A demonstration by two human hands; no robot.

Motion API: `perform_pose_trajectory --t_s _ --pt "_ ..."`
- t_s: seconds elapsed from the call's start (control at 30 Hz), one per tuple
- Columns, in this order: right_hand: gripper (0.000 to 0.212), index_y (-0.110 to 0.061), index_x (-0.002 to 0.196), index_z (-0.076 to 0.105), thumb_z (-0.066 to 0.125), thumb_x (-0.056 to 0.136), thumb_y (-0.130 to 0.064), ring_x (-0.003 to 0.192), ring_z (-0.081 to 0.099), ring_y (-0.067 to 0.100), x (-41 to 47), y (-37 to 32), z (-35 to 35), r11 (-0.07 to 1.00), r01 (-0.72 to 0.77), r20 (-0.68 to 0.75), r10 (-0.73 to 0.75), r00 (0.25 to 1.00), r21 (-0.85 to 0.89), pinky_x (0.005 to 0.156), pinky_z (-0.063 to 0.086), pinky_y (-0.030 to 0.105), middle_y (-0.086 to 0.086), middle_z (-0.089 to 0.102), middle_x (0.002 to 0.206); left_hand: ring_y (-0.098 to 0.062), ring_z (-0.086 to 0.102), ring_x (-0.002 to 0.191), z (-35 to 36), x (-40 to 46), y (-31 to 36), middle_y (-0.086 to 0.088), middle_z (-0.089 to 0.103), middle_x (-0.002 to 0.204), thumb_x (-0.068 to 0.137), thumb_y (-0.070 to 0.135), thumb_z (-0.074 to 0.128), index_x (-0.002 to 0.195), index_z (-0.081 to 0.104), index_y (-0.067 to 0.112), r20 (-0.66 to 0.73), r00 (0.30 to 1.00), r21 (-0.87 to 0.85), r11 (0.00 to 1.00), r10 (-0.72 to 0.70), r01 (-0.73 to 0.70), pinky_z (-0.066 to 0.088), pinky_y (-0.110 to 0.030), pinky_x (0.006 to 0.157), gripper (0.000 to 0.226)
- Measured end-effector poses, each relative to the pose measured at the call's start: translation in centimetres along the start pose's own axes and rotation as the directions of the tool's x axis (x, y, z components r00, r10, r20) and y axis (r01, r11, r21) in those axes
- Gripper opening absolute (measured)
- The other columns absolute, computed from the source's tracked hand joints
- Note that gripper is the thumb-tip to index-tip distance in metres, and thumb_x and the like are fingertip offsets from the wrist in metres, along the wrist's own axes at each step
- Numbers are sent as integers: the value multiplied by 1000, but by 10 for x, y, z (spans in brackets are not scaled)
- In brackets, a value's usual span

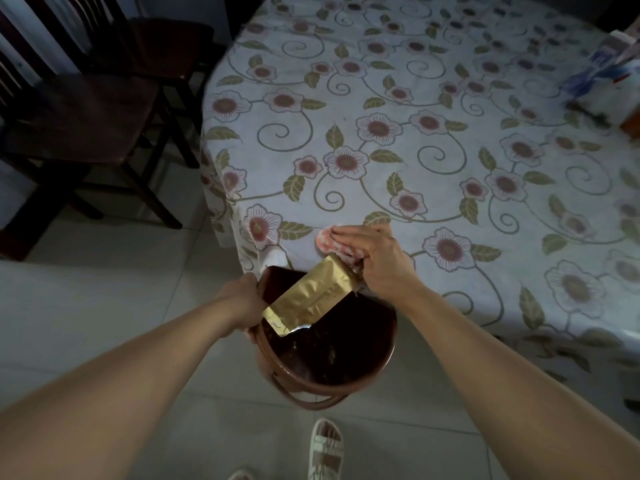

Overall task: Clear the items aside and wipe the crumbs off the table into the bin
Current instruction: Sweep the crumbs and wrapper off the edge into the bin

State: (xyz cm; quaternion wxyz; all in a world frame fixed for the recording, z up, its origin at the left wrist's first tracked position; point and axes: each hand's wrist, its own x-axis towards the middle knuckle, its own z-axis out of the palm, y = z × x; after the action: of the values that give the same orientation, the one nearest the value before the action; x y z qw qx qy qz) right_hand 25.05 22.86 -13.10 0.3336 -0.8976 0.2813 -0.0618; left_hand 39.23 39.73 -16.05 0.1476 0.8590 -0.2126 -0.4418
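A brown round bin (377, 362) is held up against the near edge of the table (398, 140), which wears a flowered cloth. My left hand (244, 299) grips the bin's rim on its left side. My right hand (374, 254) presses a pink cloth (323, 239) flat on the table edge, just above the bin. A gold foil wrapper (311, 297) lies tilted across the bin's mouth, its upper end under my right hand. Small specks dot the bin's inner wall.
Two dark wooden chairs (79, 112) stand left of the table. Boxes and packets (609, 74) sit at the table's far right. The floor is pale tile; a sandalled foot (325, 448) shows below the bin.
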Motion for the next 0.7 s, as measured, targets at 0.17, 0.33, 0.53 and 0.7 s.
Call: perform_pose_trajectory --t_s 0.17,0.33,0.53,0.7 --pt "55 -18 125 60 42 82 10 109 37 9 -19 -1 6 1000 4 -57 -4 998 -3 89 25 -1 -10 56 130 -21 62 45 0 -1 -8 -10 59 83 88 15 50 96 50 7 13 1000 -47 999 2 -1 39 -19 30 11" --pt "55 -14 118 65 42 78 16 114 44 12 -12 3 3 998 34 -59 -37 998 -57 94 26 -1 -4 61 126 -24 64 57 -1 3 -16 -12 60 94 85 14 55 96 53 8 8 1000 -54 998 25 -25 40 -18 30 12" --pt "57 -16 121 63 42 80 16 119 41 13 -18 -3 6 998 -24 -103 18 995 -65 85 20 -9 -9 59 127 -23 60 50 0 6 -20 -12 59 87 80 2 55 96 51 9 1 1000 -72 997 4 -4 38 -16 29 18" --pt "44 -16 124 61 47 87 3 115 43 18 -23 0 23 1000 -26 -197 28 980 16 103 39 33 2 58 127 -25 62 48 0 6 -16 -10 58 84 80 -1 52 90 48 12 3 1000 -83 996 17 -17 43 -20 31 16"
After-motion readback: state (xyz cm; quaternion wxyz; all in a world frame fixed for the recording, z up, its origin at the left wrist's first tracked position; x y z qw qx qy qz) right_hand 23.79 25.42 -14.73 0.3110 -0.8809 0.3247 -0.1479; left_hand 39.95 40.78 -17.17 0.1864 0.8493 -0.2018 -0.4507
